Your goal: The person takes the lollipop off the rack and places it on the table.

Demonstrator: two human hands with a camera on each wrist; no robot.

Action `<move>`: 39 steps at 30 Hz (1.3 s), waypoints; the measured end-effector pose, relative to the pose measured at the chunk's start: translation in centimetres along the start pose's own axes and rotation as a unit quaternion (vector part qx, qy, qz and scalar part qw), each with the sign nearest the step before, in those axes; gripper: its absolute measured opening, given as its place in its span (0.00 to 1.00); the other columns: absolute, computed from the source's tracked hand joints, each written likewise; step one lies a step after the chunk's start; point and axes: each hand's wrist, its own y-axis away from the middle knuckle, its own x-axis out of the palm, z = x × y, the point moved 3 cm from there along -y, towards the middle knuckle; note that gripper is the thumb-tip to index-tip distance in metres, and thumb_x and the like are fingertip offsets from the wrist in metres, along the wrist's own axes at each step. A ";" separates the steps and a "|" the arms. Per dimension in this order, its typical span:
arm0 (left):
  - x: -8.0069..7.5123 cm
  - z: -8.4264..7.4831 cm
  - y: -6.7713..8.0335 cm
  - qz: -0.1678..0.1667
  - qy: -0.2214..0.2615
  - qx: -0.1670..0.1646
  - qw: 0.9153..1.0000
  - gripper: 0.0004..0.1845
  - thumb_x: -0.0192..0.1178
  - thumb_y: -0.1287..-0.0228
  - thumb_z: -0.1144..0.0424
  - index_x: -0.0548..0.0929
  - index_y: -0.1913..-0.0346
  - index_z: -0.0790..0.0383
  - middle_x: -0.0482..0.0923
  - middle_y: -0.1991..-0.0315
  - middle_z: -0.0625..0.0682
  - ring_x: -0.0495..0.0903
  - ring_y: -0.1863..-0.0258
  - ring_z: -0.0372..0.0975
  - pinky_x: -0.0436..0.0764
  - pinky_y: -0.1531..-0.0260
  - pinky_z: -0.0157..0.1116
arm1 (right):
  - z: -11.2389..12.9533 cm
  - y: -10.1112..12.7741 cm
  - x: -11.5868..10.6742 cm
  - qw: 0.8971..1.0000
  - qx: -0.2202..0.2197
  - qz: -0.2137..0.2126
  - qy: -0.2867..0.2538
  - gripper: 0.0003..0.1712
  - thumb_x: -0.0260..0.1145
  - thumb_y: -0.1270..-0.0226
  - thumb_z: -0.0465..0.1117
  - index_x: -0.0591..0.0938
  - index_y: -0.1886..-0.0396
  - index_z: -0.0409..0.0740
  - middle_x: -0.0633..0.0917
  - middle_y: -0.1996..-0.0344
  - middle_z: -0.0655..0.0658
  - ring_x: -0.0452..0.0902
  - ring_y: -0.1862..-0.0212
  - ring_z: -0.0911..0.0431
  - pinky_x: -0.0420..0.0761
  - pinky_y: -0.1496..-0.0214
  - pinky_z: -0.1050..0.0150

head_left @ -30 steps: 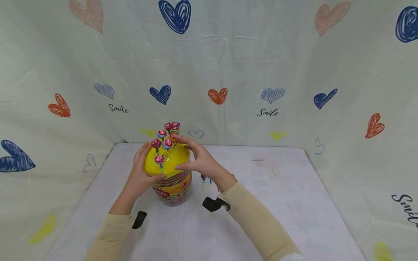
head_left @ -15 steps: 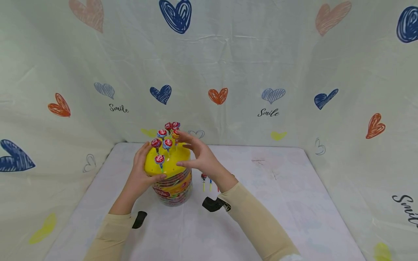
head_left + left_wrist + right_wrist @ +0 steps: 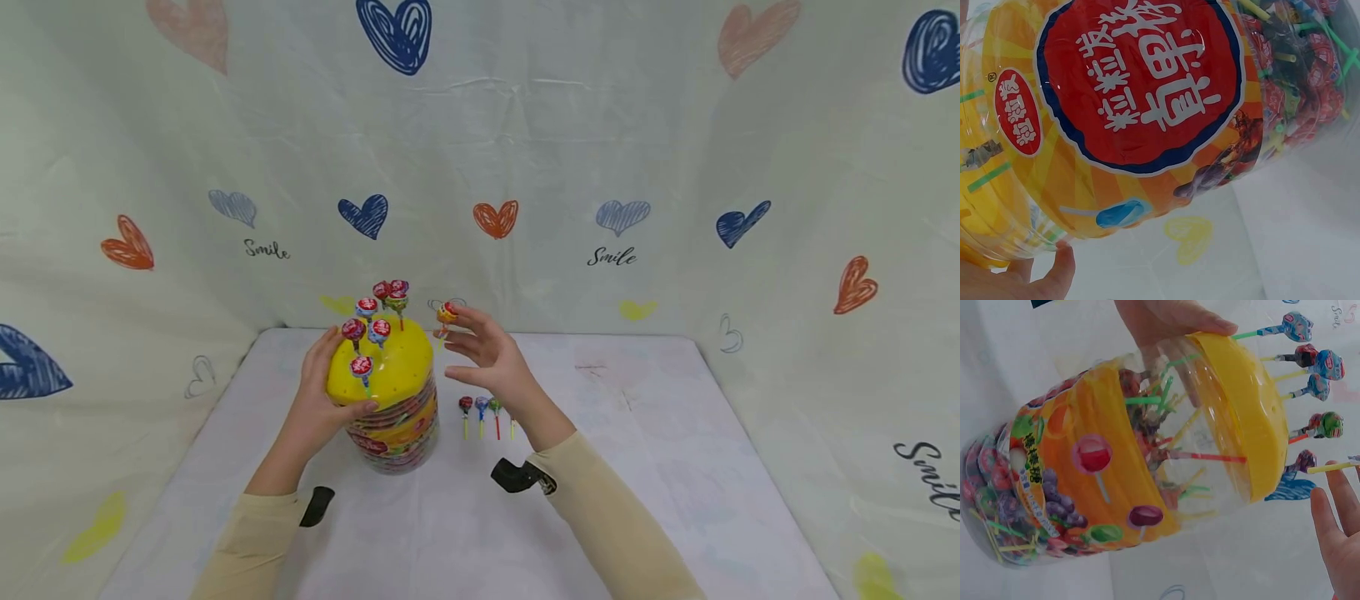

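Note:
A clear plastic jar (image 3: 393,442) of wrapped lollipops stands on the table, with a yellow domed lid (image 3: 390,358). Several lollipops (image 3: 362,367) stick up from the lid by their sticks. My left hand (image 3: 315,408) holds the jar's top from the left, thumb in front and fingers around the lid's far side. To the right of the lid, my right hand (image 3: 491,354) pinches an orange-and-red wrapped lollipop (image 3: 446,312) in its fingertips, clear of the jar. In the right wrist view that lollipop's yellow stick (image 3: 1332,467) points toward the lid.
Several loose lollipops (image 3: 482,404) lie in a row on the white table (image 3: 645,467), right of the jar and partly behind my right wrist. A pale curtain (image 3: 540,150) with printed hearts hangs around the table's back and sides.
My right hand has drawn the orange-and-red lollipop up out of the lid and moved right with it. More of the loose lollipops now show. My left hand keeps its hold.

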 end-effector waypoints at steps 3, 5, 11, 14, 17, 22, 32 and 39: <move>0.0 0.0 0.1 0.000 0.003 0.001 1.000 0.54 0.75 0.47 0.62 0.50 0.24 0.62 0.37 0.23 0.57 0.46 0.29 0.59 0.56 0.34 0.62 | -0.4 0.7 -0.9 1.000 0.016 -0.017 -0.013 0.42 0.66 0.41 0.21 0.64 0.28 0.43 0.69 0.34 0.37 0.69 0.37 0.40 0.73 0.37 0.51; 0.0 -0.1 0.1 0.000 0.004 0.002 1.000 0.54 0.74 0.47 0.62 0.50 0.24 0.62 0.37 0.23 0.57 0.47 0.29 0.59 0.56 0.34 0.62 | -0.7 1.2 -1.5 0.999 0.027 -0.029 -0.017 0.41 0.66 0.41 0.21 0.64 0.29 0.44 0.69 0.34 0.37 0.70 0.37 0.40 0.75 0.38 0.53; 0.0 0.0 0.1 0.001 0.007 -0.001 1.000 0.54 0.74 0.46 0.61 0.49 0.24 0.61 0.36 0.23 0.57 0.47 0.29 0.59 0.57 0.34 0.62 | -2.2 2.9 -3.5 0.996 0.061 -0.070 -0.010 0.40 0.65 0.41 0.21 0.65 0.30 0.45 0.71 0.36 0.37 0.73 0.40 0.41 0.77 0.41 0.51; 0.0 0.2 0.1 0.000 0.005 0.001 1.000 0.54 0.75 0.47 0.60 0.49 0.24 0.62 0.36 0.23 0.57 0.46 0.29 0.59 0.57 0.34 0.62 | -3.0 3.6 -4.5 0.993 0.078 -0.091 -0.017 0.39 0.65 0.40 0.21 0.65 0.31 0.45 0.71 0.37 0.36 0.75 0.42 0.43 0.79 0.44 0.53; -0.1 0.3 0.1 -0.005 0.003 0.007 1.000 0.55 0.75 0.48 0.60 0.49 0.24 0.62 0.37 0.23 0.57 0.46 0.29 0.60 0.57 0.35 0.63 | -3.8 4.2 -5.4 0.989 0.094 -0.112 -0.023 0.38 0.64 0.39 0.22 0.65 0.31 0.45 0.72 0.40 0.36 0.77 0.44 0.44 0.82 0.47 0.56; -0.1 0.5 0.1 -0.009 0.007 0.017 1.000 0.55 0.76 0.49 0.59 0.50 0.24 0.62 0.37 0.24 0.57 0.47 0.29 0.60 0.57 0.35 0.63 | -5.2 5.1 -6.8 0.982 0.119 -0.144 -0.009 0.38 0.64 0.38 0.22 0.63 0.30 0.43 0.73 0.42 0.35 0.80 0.48 0.46 0.82 0.47 0.53; -0.1 0.2 -0.1 -0.003 0.003 0.011 1.000 0.54 0.75 0.48 0.61 0.50 0.24 0.62 0.37 0.23 0.57 0.46 0.29 0.60 0.57 0.35 0.63 | -8.4 7.3 -10.1 0.969 0.170 -0.176 0.043 0.37 0.62 0.39 0.20 0.64 0.31 0.40 0.75 0.45 0.34 0.81 0.53 0.48 0.83 0.51 0.55; -0.1 -0.1 0.0 0.001 0.001 0.006 1.000 0.53 0.74 0.47 0.61 0.50 0.24 0.62 0.37 0.23 0.57 0.46 0.29 0.60 0.57 0.35 0.63 | -10.6 8.9 -12.5 0.950 0.230 -0.195 0.084 0.39 0.66 0.41 0.21 0.66 0.31 0.40 0.76 0.44 0.36 0.81 0.53 0.46 0.84 0.53 0.58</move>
